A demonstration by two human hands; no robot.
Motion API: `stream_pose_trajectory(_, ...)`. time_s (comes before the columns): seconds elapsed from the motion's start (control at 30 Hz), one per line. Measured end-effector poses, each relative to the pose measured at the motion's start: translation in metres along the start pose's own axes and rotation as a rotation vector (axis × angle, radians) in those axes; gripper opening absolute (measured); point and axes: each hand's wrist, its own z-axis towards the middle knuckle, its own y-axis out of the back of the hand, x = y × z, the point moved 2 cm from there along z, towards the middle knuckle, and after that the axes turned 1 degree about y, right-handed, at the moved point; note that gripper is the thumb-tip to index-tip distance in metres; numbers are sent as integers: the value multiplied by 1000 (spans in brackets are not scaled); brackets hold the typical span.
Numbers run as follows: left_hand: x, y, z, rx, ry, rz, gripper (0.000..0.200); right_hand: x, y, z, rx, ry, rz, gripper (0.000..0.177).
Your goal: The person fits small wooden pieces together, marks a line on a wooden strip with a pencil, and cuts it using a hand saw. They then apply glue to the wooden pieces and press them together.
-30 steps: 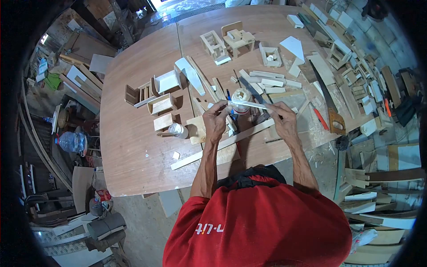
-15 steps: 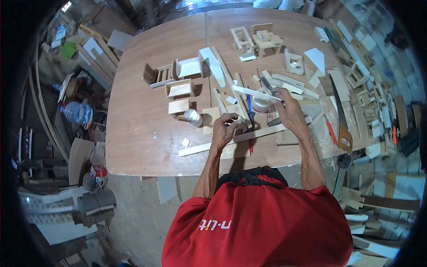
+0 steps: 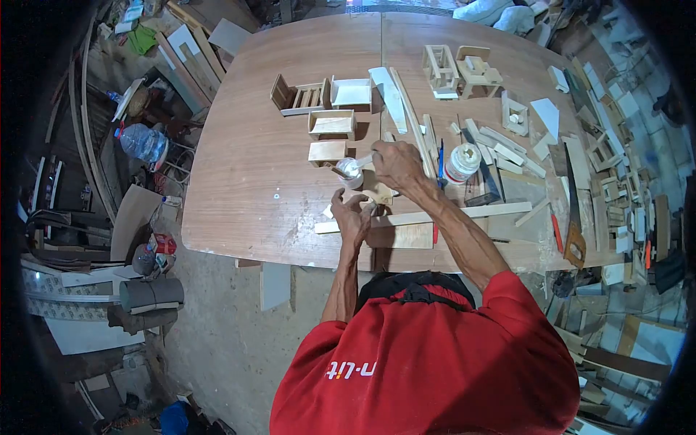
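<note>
WORKSHOP BENCH: At the brown wooden table (image 3: pixel 246 181), my right hand (image 3: pixel 397 165) was pinched shut on a thin pale wooden strip (image 3: pixel 366 160). Its far tip was dipped in a small round white tub (image 3: pixel 350 172) just left of my knuckles. My left hand (image 3: pixel 353 216) lay curled just below the tub, nearer to me; whether it clasped anything, I could not tell.

The strip looked flat, narrow and unfinished, paler than the table top, with most of its length hidden in my fist. I judged it light and stiff along its length, but thin enough to snap if levered hard. The hold therefore belonged near its back end, between thumb and fingertips, with little pressure. The tub looked light too, and likely to skid or tip if the strip pushed on its wall.

To the right of my grip stood a white plastic glue bottle (image 3: pixel 460 162). A long pale wooden slat (image 3: pixel 500 209) ran under my forearm, and small open wooden boxes (image 3: pixel 332 125) sat beyond my fingers.
</note>
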Motion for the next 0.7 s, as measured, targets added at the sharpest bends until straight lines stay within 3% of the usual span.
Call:
stream_pose_trajectory(0.03, 1, 0, 3, -36, 21, -42, 45, 3, -6, 2, -12, 27, -62, 16)
stream_pose_trajectory(0.07, 8, -3, 7, -55, 1, -142, 74, 6, -12, 3, -37, 74, -88, 14)
stream_pose_trajectory(0.1, 13, -5, 12, -55, -1, -142, 74, 8, -18, 5, -38, 75, -88, 14)
stream_pose_trajectory(0.17, 13, -7, 17, -258, -475, 506, 97, 11, -32, 8, 8, 118, -154, 16)
stream_pose_trajectory(0.2, 16, -8, 20, -259, -476, 505, 97, 11, -39, 8, 23, 118, -173, 17)
stream_pose_trajectory(0.27, 32, -16, 25, 78, 81, -477, 74, 7, -49, 3, -6, 86, -105, 17)
stream_pose_trajectory(0.3, 32, -15, 26, 77, 81, -478, 74, 4, -54, 2, -35, 55, -35, 17)
stream_pose_trajectory(0.37, 30, -13, 26, 134, 117, -424, 43, -13, -73, -1, -33, 75, -17, 17)
stream_pose_trajectory(0.4, 36, -16, 28, 135, 116, -425, 43, -19, -76, -2, -36, 96, 0, 18)
stream_pose_trajectory(0.47, 55, -26, 34, 64, -89, -170, 22, -14, -56, -7, -102, 102, 82, 18)
stream_pose_trajectory(0.53, 65, -30, 37, 69, -55, -228, 25, -9, -44, -7, -171, 108, 164, 18)
stream_pose_trajectory(0.6, 71, -32, 37, 75, -16, -283, 27, -12, -43, -7, -124, -147, 282, 19)
stream_pose_trajectory(0.7, 60, -26, 36, 81, 16, -396, 26, -10, -45, -10, -87, -103, 262, 17)
